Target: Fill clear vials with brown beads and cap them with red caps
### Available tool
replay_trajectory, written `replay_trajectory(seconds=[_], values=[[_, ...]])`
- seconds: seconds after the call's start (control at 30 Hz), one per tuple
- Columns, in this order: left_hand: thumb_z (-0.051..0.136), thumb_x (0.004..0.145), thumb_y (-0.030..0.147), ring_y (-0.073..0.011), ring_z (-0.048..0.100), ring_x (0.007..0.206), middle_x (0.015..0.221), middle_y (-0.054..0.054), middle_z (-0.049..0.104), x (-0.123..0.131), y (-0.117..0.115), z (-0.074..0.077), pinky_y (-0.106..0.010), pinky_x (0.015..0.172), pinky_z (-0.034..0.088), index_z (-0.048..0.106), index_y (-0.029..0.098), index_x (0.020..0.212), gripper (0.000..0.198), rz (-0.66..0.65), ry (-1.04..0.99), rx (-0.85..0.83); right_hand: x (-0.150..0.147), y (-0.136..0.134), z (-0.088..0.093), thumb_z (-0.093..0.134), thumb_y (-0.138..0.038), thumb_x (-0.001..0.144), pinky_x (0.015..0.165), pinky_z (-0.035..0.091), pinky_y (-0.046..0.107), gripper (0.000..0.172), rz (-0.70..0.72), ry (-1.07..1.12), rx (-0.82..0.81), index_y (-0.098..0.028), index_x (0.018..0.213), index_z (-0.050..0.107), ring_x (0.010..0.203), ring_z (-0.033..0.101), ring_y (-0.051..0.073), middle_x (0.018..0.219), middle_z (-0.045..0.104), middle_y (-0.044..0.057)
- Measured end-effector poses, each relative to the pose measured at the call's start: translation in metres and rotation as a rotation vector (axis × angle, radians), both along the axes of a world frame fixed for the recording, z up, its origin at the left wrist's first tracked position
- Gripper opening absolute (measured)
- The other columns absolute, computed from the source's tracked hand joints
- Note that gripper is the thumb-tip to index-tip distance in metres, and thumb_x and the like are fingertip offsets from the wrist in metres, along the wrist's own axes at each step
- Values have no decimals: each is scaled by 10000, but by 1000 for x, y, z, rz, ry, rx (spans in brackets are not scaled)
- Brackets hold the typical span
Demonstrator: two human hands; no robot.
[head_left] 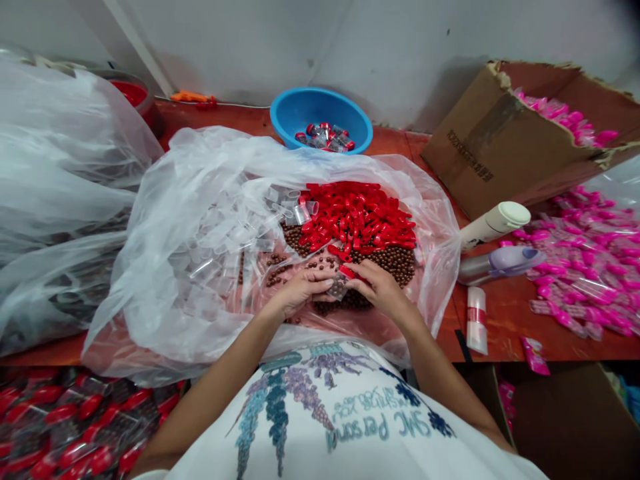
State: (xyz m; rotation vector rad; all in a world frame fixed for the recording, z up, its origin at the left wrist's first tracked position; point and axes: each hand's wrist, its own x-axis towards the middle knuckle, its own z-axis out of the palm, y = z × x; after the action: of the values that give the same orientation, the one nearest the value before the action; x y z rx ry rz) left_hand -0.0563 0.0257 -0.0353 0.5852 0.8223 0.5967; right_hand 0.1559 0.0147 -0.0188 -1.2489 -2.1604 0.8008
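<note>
Between my two hands is a small clear plastic container (339, 288) with brown balls showing in it. My left hand (306, 289) pinches its left side. My right hand (376, 285) grips a red cap (347, 271) at the container's upper end; whether the cap is fully on I cannot tell. Around my hands, brown balls (393, 261) lie loose on a translucent plastic sheet (175, 200). Just beyond my fingers is a heap of red caps (360, 217). To the left lies a pile of empty clear containers (225, 243).
A blue basin (280, 120) holding several red-capped containers stands at the back. On the right are a cardboard box (470, 140), a white bottle (493, 225), a grey-purple bottle (500, 262) and pink-capped items (590, 267). Red-capped containers (75, 427) fill the lower left.
</note>
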Motion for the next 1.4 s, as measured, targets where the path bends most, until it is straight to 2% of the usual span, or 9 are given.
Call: replay_trajectory(seconds=[0.23, 0.37, 0.53, 0.7, 0.87, 0.93, 1.03, 1.2, 1.4], values=[[779, 623, 131, -170, 662, 815, 951, -102, 717, -1, 0, 0, -261, 735, 538, 713, 111, 976, 360, 52, 13, 10, -6, -6, 5, 696, -533, 708, 822, 458, 387, 712, 19, -230, 161, -193, 1288, 460, 926, 553, 260, 1023, 580, 95], [760, 684, 238, -182, 666, 818, 931, -95, 714, 5, -4, -1, -288, 730, 542, 677, 134, 1038, 378, 106, -53, 3, -14, -8, 3, 634, -486, 772, 858, 441, 388, 618, -29, -269, 257, -155, 1264, 460, 974, 546, 269, 1050, 579, 121], [491, 839, 560, -190, 669, 695, 824, -96, 707, 28, -10, 0, -283, 599, 537, 643, 147, 1051, 488, 169, -174, -140, -20, -8, -9, 642, -422, 732, 830, 425, 367, 604, -9, -262, 311, -153, 1249, 484, 943, 558, 259, 1036, 603, 109], [557, 847, 414, -160, 655, 635, 735, -67, 694, 46, -11, -7, -235, 600, 519, 655, 112, 985, 347, 351, -153, -80, -26, -9, -16, 665, -359, 692, 838, 405, 363, 613, -7, -190, 283, -165, 1247, 491, 988, 558, 263, 1104, 607, 109], [475, 892, 354, -145, 644, 571, 693, -53, 680, 39, -8, -4, -223, 537, 513, 631, 123, 1064, 328, 320, -174, -105, -18, -4, -6, 674, -419, 747, 914, 404, 364, 723, 42, -112, 97, -240, 1373, 362, 1112, 518, 255, 1276, 529, 82], [438, 909, 378, -138, 642, 562, 716, -57, 682, 31, -7, -1, -231, 532, 523, 607, 138, 1112, 357, 307, -188, -121, -7, 1, -8, 584, -409, 837, 901, 422, 349, 594, -20, -76, 46, -257, 1369, 370, 1096, 529, 231, 1255, 534, 65], [385, 928, 410, -136, 640, 555, 742, -72, 683, 20, -4, 2, -257, 529, 543, 583, 144, 1145, 397, 298, -179, -164, 12, 7, -20, 452, -296, 925, 858, 431, 347, 269, -170, -182, 78, -260, 1150, 593, 961, 557, 216, 1027, 614, 54], [386, 922, 450, -155, 656, 598, 791, -97, 688, 12, -4, -1, -271, 523, 557, 575, 135, 1151, 433, 265, -202, -145, 22, 7, -40, 488, -156, 878, 813, 429, 363, 228, -84, -434, 127, -220, 996, 672, 877, 526, 232, 899, 633, 76], [372, 927, 445, -165, 647, 574, 776, -124, 685, 14, -6, -2, -269, 497, 545, 595, 87, 1088, 452, 247, -192, -171, 19, 9, -38, 489, -164, 878, 833, 420, 375, 202, -177, -334, 120, -191, 997, 650, 911, 531, 238, 944, 653, 83]])
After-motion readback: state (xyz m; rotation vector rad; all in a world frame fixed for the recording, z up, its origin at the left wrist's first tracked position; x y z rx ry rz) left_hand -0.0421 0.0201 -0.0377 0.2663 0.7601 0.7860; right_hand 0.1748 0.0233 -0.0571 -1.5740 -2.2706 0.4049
